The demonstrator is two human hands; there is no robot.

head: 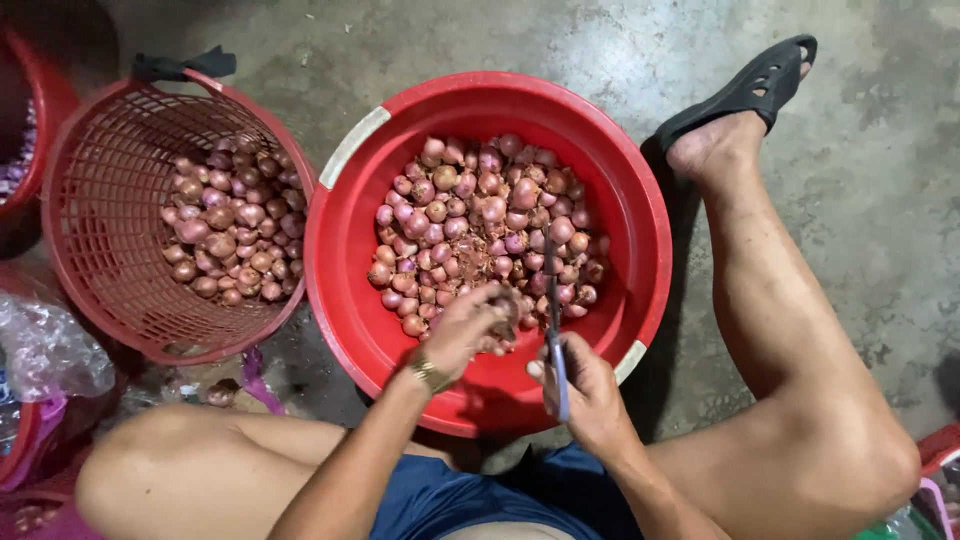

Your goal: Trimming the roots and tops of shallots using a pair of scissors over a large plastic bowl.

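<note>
A big red basin (345, 250) on the concrete floor holds a heap of shallots (480, 220). My left hand (465, 325), with a metal watch band on the wrist, reaches over the near rim and closes on a shallot (503, 318) at the front of the heap. My right hand (585, 390) grips a small knife (553, 300) with a blue handle, its dark blade pointing up over the heap next to my left fingers.
A red mesh basket (100, 220) with more shallots (225, 225) stands left of the basin. My bare legs flank the basin; my right foot (715, 140) wears a black sandal. A clear plastic bag (45, 350) and other red containers (20, 120) lie at the left edge.
</note>
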